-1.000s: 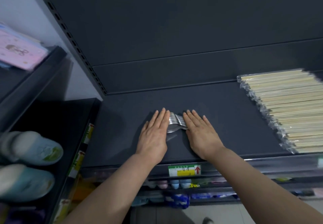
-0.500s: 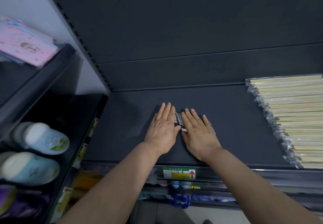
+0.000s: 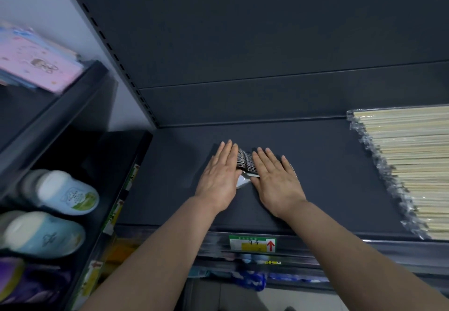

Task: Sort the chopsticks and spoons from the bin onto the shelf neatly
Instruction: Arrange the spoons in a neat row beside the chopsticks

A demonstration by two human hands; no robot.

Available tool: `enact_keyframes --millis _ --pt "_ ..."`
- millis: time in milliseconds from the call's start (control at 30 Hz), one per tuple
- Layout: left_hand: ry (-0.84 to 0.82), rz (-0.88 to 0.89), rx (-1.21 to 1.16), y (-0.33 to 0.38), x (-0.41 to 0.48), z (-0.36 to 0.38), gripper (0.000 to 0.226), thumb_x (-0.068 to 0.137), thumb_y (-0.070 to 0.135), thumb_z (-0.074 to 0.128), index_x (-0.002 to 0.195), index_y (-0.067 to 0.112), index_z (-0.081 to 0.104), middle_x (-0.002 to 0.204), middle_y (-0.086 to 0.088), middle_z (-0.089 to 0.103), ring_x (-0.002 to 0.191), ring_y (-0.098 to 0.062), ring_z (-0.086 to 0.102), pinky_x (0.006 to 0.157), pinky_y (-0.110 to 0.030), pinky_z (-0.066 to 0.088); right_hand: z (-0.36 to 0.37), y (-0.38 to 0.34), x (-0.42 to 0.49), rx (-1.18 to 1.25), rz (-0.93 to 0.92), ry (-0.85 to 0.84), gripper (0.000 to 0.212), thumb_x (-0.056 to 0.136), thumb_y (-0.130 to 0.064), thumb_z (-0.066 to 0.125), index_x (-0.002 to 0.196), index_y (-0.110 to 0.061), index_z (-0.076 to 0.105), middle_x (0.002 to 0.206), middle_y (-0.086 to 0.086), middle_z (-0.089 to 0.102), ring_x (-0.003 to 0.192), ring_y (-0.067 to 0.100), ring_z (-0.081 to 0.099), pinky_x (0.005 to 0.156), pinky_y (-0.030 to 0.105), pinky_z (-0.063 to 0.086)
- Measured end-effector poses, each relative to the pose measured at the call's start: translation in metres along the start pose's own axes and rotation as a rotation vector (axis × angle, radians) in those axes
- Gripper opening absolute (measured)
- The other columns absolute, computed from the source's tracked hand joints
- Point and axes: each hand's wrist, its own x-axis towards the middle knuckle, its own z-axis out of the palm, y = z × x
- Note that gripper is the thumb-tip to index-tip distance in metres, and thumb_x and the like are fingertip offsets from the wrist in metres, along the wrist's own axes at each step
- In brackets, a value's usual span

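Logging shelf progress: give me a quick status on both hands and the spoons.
Left hand and right hand flat, open, pressing either side of the metal spoons on the shelf. Wrapped chopsticks stacked far right. Nothing in the way.

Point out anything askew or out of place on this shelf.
Only the spoons between the left hand and right hand: one bowl juts out toward the shelf's front, breaking the stack. The wrapped chopsticks lie evenly.

Single head-worn view, wide-angle, looking forward and down, close over the dark shelf [image 3: 328, 189]
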Motion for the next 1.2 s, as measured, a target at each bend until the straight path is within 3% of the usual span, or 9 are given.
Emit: enact_keyframes --millis 233,567,1200 --pt "0.014 0.002 0.082 -0.002 0.006 -0.006 0.064 0.103 0.032 0.040 0.155 0.014 0.006 0.163 0.000 0.003 0.150 -0.012 -0.002 0.122 -0.029 0.005 0.001 -0.002 0.002 0.033 0.028 0.027 0.055 0.105 -0.034 0.017 0.153 -0.019 -0.004 0.161 -0.005 -0.005 0.148 0.013 -0.009 0.119 0.033 -0.008" --pt "-0.025 -0.040 0.042 0.003 -0.021 0.001 0.071 0.103 0.035 0.036 0.153 0.013 -0.011 0.161 -0.001 -0.017 0.147 -0.013 -0.018 0.122 -0.034 0.001 -0.001 0.001 -0.016 0.017 -0.005 -0.016 0.062 0.103 -0.043 0.017 0.152 -0.015 -0.009 0.160 -0.001 -0.015 0.146 0.015 -0.018 0.119 0.036 -0.009" --pt "-0.046 -0.033 0.016 0.006 -0.025 0.002 0.073 0.103 0.032 0.039 0.153 0.012 -0.011 0.161 -0.003 -0.017 0.147 -0.012 -0.017 0.122 -0.031 -0.001 0.001 0.008 -0.020 -0.014 -0.066 -0.036 0.063 0.102 -0.046 0.016 0.152 -0.016 -0.008 0.160 -0.001 -0.014 0.146 0.013 -0.015 0.119 0.035 -0.009"
